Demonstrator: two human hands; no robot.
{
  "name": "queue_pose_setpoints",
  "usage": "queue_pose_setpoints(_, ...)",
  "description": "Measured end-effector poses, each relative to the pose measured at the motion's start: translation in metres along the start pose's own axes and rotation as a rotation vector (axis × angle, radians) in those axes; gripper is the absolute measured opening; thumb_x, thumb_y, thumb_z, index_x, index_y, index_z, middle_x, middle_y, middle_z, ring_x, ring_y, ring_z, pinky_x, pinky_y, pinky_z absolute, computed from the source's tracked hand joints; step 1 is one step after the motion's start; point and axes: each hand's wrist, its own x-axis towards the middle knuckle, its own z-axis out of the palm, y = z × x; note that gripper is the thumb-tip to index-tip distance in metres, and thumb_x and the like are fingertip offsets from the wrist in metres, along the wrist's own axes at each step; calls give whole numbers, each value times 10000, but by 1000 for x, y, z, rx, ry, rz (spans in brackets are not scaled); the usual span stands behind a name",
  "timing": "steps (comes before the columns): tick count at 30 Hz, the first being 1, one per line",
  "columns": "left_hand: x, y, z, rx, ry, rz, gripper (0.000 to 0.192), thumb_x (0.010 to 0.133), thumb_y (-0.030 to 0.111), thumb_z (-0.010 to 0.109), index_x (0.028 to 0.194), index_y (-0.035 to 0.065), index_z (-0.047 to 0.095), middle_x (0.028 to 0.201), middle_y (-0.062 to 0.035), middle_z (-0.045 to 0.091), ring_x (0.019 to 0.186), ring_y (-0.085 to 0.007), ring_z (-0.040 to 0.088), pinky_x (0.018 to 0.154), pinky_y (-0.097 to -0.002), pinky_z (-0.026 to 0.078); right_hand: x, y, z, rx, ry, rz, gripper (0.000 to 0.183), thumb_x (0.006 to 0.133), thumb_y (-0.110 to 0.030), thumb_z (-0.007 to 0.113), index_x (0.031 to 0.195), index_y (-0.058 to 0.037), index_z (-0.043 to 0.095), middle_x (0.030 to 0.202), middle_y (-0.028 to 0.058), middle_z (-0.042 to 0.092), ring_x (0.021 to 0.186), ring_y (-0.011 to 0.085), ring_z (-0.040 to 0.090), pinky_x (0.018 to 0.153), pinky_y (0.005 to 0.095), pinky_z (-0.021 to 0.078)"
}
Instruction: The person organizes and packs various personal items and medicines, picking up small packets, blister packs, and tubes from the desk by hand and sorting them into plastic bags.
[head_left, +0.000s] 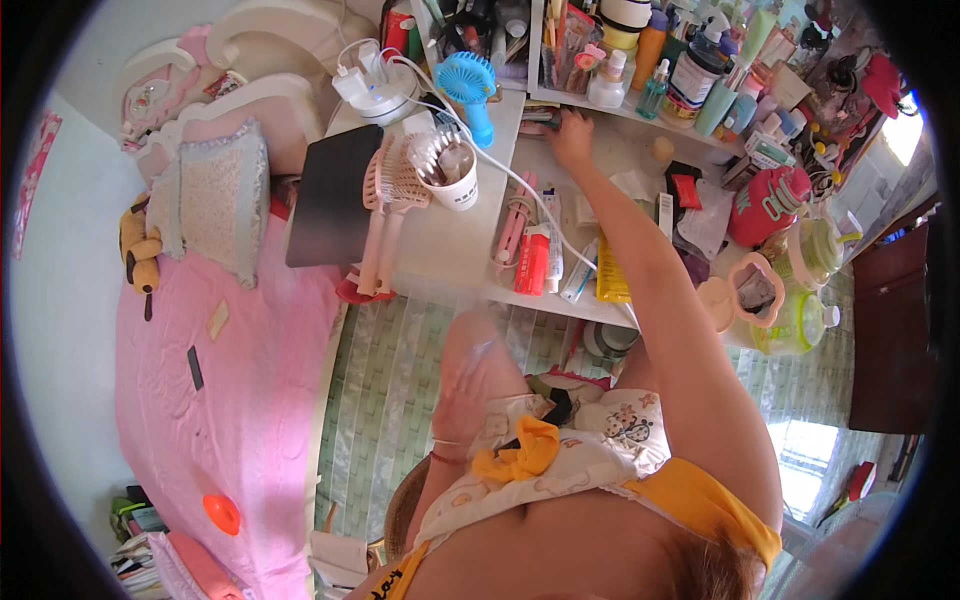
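My right hand (574, 136) reaches under the shelf (600, 107) at the back of the white desk. Its fingertips touch a small stack of flat items (538, 120); their grip is hidden. Below the forearm lie a pink hair straightener (517, 221), a red box (533, 260), a white tube (554, 259) and a yellow packet (612, 276). My left hand (459, 409), blurred, rests near my thigh, with a bracelet at the wrist. A clear, shiny thing (478, 352) shows by its fingers; whether they hold it cannot be told.
A blue handheld fan (465, 79), a white charging hub (386, 101), a paper cup (456, 196) of cotton swabs, pink hairbrushes (382, 225) and a black flat panel (334, 199) occupy the left side. A white cable (536, 196) crosses the desk. Bottles (690, 82) crowd the shelf.
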Motion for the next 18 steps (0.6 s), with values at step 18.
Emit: queue_pose_setpoints(18, -1, 0, 11, -11, -38, 17, 562, 743, 302, 440, 1183, 27, 225, 1248, -137, 174, 1176, -253, 108, 963, -325, 80, 3, -12, 1, -349, -183, 27, 521, 578, -293, 617, 939, 39, 441, 999, 203, 427, 921, 294, 428, 747, 351, 390)
